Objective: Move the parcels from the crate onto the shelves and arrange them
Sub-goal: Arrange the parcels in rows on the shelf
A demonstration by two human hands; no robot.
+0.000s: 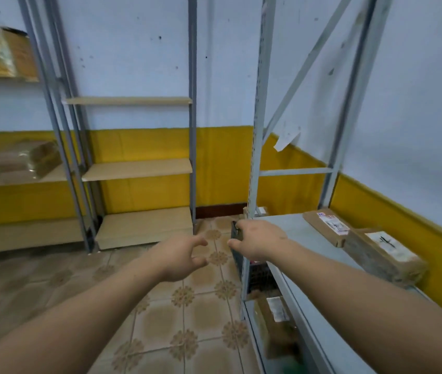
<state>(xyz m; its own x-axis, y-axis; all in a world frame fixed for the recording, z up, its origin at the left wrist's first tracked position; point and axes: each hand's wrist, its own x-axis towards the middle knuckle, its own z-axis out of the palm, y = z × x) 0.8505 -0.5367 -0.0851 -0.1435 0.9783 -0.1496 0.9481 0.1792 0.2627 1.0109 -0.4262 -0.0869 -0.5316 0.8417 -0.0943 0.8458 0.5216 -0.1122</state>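
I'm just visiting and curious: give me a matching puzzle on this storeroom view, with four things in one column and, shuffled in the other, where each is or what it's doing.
Things
1. left hand
2. right hand
3. labelled parcels
4. wrapped parcels

Places or states
A. on the far-left rack
B. gripping the dark rim of the crate
C. open, holding nothing, over the floor
D. lying on the grey shelf at right

Pairs: 1-C, 2-B, 3-D, 4-A
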